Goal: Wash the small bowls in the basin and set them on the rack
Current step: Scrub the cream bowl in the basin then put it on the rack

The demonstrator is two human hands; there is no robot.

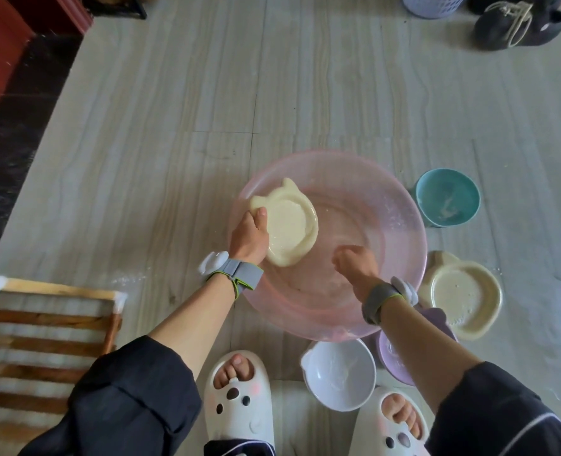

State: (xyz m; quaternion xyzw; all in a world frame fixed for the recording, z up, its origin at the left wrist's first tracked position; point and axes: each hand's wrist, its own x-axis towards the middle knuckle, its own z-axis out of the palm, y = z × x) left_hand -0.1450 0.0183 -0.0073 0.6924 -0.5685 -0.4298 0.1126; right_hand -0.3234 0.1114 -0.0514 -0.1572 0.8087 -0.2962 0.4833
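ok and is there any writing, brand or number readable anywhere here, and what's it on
none: no word, number or logo can be read in this view.
white slippers: only an animal face, no letters.
grey wrist straps: plain, no readable mark.
pink basin and the cream bowl held by the left hand: unmarked.
dark shoes: one tiny pale mark, too small to read.

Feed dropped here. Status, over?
Left hand grips cream bowl over basin. Right hand down in basin, blurred, grip unclear. Path to rack looks open.
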